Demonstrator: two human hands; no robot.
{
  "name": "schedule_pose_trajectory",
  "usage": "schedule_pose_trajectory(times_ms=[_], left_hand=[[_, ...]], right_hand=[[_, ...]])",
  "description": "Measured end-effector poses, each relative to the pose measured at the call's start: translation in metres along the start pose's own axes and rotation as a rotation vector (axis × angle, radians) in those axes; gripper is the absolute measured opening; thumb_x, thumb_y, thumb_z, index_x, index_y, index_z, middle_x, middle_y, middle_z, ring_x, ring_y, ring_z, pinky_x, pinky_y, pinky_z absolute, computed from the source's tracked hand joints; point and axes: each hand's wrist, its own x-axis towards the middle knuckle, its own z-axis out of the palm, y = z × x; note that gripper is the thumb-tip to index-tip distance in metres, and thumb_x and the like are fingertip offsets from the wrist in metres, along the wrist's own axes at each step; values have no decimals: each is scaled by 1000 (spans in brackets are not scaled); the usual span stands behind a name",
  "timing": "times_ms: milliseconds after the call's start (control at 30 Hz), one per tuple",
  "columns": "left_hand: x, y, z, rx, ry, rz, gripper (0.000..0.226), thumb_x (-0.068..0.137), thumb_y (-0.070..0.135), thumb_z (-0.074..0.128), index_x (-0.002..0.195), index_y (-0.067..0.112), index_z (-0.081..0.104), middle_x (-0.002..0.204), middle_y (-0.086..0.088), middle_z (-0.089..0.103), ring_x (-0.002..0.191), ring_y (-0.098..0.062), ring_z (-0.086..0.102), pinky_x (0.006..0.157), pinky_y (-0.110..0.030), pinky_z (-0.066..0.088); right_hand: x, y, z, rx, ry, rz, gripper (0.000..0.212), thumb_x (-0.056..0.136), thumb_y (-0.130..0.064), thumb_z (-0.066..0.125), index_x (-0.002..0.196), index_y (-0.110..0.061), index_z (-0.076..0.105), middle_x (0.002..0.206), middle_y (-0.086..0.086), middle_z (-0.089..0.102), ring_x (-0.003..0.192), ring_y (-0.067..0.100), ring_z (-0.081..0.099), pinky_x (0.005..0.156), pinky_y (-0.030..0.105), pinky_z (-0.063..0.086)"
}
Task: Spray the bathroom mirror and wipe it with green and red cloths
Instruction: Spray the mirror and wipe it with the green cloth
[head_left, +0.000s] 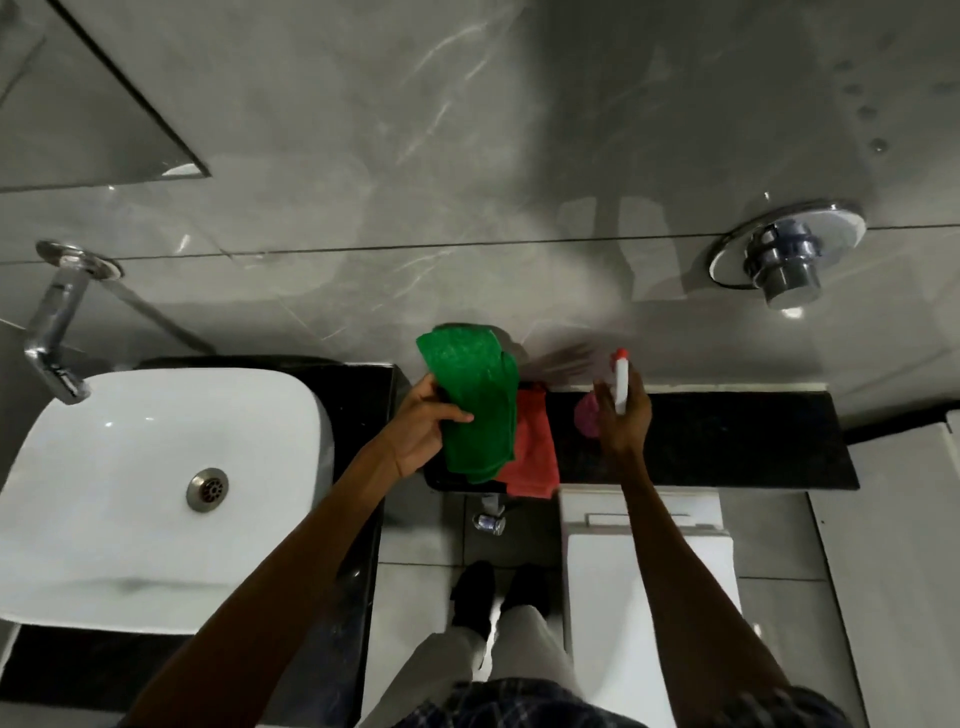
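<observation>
Mirror unsprayed, unwiped; task barely begun. Left hand gripping green cloth; right hand clasping spray bottle. Red cloth waiting on ledge.

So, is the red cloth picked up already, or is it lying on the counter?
Lying on the counter. The red cloth rests there, partly under the green cloth that the left hand holds; no hand grips it.
</observation>
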Motion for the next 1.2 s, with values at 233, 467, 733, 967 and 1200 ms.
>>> schedule_pose_trajectory(times_ms=[233, 467, 733, 967, 1200], left_hand=[[-16, -5, -2, 13, 6, -36, 76, 76, -32, 51, 145, 2, 49, 124, -15, 67, 123, -36, 61, 81, -36, 65], [-73, 31, -12, 23, -51, 0, 70, 66, -20, 62, 129, 11, 65, 121, -15, 73, 117, -34, 69, 98, -42, 59], [-166, 136, -62, 81, -201, 220, 77, 73, -20, 61, 143, 12, 56, 136, -23, 67, 117, -35, 69, 99, -44, 60], [-220, 283, -137, 441, 140, 933, 88, 83, 1, 79, 152, 37, 38, 136, 7, 68, 117, -6, 70, 87, -16, 57], [-221, 456, -288, 997, 756, 1516, 95, 92, 77, 34, 164, 32, -8, 176, 5, -6, 163, -12, -2, 130, -49, 15]], right_hand=[[2, -2, -6, -53, -9, 235, 49, 94, -6, 69, 142, -5, 57, 124, 25, 69, 113, 39, 68, 102, 54, 56], [-94, -34, 12, 19, -219, 103, 14, 99, -16, 67, 113, -15, 67, 116, 18, 70, 113, 40, 67, 105, 63, 52], [-163, -212, 131, 646, -1147, 452, 66, 66, -47, 92, 116, -6, 79, 114, 18, 79, 95, 30, 79, 78, 40, 65], [-226, -375, 238, 626, -677, -57, 39, 84, -25, 72, 119, -8, 74, 115, 22, 77, 104, 38, 75, 92, 50, 61], [-239, -533, 301, 199, 89, -1105, 54, 100, -16, 46, 154, -12, 44, 151, 9, 56, 141, 23, 54, 119, 47, 44]])
